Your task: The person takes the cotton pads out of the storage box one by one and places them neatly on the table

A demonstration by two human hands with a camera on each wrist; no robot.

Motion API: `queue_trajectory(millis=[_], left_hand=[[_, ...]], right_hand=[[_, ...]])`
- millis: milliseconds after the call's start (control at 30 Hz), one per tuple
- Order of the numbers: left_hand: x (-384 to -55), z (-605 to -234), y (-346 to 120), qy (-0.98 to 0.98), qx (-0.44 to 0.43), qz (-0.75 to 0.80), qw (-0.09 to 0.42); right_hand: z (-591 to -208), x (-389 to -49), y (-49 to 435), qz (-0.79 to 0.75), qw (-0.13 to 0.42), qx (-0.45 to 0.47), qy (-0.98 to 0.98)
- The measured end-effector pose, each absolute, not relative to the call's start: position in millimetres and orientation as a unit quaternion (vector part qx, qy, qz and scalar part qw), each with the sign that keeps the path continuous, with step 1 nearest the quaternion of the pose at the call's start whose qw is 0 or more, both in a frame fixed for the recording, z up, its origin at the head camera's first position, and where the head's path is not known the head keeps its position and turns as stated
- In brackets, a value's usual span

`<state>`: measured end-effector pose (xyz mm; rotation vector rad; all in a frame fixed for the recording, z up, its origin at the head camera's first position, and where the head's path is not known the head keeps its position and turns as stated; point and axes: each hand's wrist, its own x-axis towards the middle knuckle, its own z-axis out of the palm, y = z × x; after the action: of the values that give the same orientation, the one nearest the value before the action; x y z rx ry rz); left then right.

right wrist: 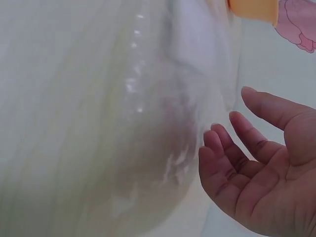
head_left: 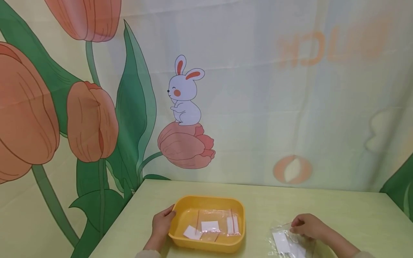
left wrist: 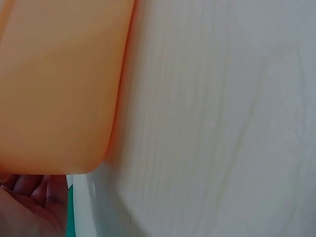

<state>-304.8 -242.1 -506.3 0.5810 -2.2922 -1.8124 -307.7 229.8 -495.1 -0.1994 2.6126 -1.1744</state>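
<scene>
A yellow plastic basin [head_left: 206, 247] stands on the table, with clear zip bags [head_left: 211, 215] and white cards [head_left: 210, 226] inside. My left hand [head_left: 162, 223] grips its left wall, thumb at the rim. In the left wrist view the outer wall of the basin [left wrist: 59, 98] hides part of the left hand [left wrist: 37, 205]. To the right, my right hand [head_left: 309, 226] is over the upper edge of clear plastic bags [head_left: 274, 247] holding white cards [head_left: 281, 242]. The right wrist view has the right hand [right wrist: 266, 168] with fingers loosely bent and thumb apart from them, beside the bag [right wrist: 148, 94].
The pale green tabletop [head_left: 258, 204] reaches back to a hanging cloth [head_left: 245, 107] printed with tulips and a white rabbit. Between the basin and the loose bags lies a strip of tabletop.
</scene>
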Motion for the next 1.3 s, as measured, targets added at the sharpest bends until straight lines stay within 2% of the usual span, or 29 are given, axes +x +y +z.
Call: queue_trajectory(millis=[167, 500, 833, 1300], left_hand=[[-304.3, -506.9, -241.8, -0.769, 0.187, -0.605, 0.087], [-306.4, -508.9, -242.6, -0.769, 0.208, -0.6, 0.079], [-305.1, -507.1, -240.9, -0.768, 0.205, -0.602, 0.083], [-305.8, -509.9, -243.1, -0.768, 0.194, -0.605, 0.081]], right_hand=[[-484.1, -315.1, 230.4, -0.419, 0.134, -0.053, 0.897], [-455.8, -331.2, 226.6, -0.439, 0.153, -0.078, 0.882], [-433.3, -341.8, 211.0, -0.448, 0.15, -0.103, 0.875], [-421.5, -350.3, 180.4, -0.491, 0.198, -0.122, 0.839]])
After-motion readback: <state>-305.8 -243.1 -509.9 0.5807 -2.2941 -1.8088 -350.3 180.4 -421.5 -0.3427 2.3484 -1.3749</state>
